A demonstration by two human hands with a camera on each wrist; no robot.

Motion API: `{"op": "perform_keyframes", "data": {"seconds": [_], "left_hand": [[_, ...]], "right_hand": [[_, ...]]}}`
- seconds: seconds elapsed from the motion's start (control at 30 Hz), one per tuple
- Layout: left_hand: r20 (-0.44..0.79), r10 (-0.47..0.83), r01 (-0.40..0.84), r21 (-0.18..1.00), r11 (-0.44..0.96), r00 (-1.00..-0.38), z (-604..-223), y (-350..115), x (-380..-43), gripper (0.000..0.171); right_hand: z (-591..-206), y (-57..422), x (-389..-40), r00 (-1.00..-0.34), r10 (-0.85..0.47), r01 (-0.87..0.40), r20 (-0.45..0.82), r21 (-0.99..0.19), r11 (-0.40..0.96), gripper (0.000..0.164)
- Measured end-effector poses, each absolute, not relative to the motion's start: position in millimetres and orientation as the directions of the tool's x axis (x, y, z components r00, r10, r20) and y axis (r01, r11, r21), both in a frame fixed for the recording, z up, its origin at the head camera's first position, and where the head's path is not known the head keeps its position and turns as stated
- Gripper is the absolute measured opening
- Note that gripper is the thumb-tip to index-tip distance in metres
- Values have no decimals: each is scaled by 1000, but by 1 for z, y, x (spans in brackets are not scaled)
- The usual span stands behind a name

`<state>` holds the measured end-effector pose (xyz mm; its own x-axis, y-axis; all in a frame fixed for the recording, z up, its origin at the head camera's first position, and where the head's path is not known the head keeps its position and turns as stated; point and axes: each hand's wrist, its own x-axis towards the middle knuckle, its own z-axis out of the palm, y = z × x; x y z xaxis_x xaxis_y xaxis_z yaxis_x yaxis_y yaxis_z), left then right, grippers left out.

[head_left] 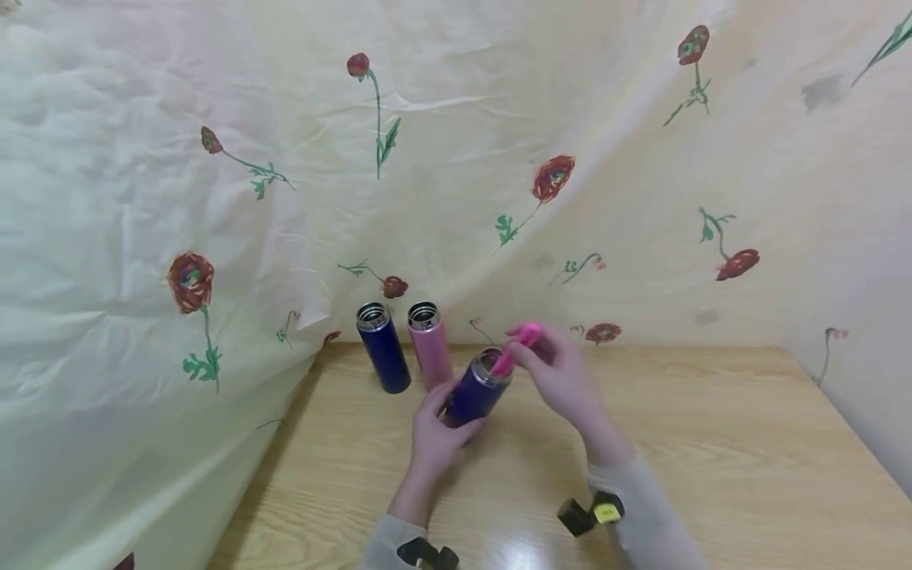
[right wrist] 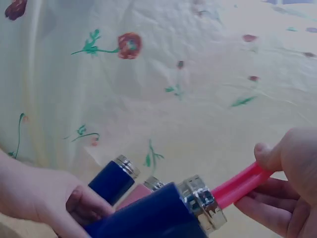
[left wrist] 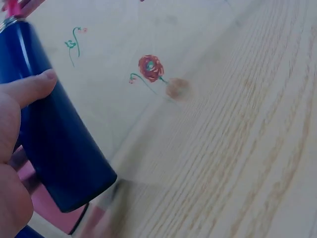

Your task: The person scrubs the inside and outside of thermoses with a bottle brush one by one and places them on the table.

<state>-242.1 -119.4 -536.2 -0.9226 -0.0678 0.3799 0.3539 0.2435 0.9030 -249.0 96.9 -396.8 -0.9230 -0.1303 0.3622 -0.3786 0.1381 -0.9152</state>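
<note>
My left hand (head_left: pixel 435 440) grips a dark blue metal flask (head_left: pixel 473 398) round its body, and the flask leans to the right with its lidless silver mouth up. Between thumb and fingers, my right hand (head_left: pixel 563 378) holds a bright pink, grooved handle (right wrist: pixel 241 185). The handle slants down into the flask's mouth, and its far end is hidden inside. In the left wrist view the flask's base (left wrist: pixel 89 191) shows, but whether it touches the table I cannot tell. Just behind the left hand stands a pink flask (head_left: pixel 431 356), also lidless.
A second dark blue flask (head_left: pixel 385 358), upright and lidless, stands left of the pink one near the table's back edge. Light wood makes up the tabletop (head_left: pixel 698 427). Flower-patterned cloth (head_left: pixel 456 206) hangs behind the table and along its sides.
</note>
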Motion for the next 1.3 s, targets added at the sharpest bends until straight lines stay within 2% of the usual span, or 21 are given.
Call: {"op": "perform_keyframes", "data": {"seconds": [0.17,0.4,0.73,0.87,1.07,1.3], "left_hand": [[401,96,409,853,325,-911,-530,-120,-237,69],[346,207,399,850,345,-915,-525,-114,-235,67],[311,208,365,876,315,-927,-524,-110,-233,71],[317,211,372,871,321,-925,-524,-111,-234,73],[330,213,386,861,332,-920,-522,-113,-234,74],[370,201,419,836,353,-907,-523,-116,-235,74]], "right_hand": [[-415,128,-228,-928,-58,-368,367,-930,3,15],[-414,151,-216,-957,15,-287,288,-957,39,27],[-405,163,-208,-950,46,-303,309,-947,108,35],[-403,167,-207,-945,63,-313,322,-943,116,32],[-399,174,-202,-932,107,-345,345,-939,22,28],[-391,183,-191,-896,224,-413,384,-905,-102,24]]}}
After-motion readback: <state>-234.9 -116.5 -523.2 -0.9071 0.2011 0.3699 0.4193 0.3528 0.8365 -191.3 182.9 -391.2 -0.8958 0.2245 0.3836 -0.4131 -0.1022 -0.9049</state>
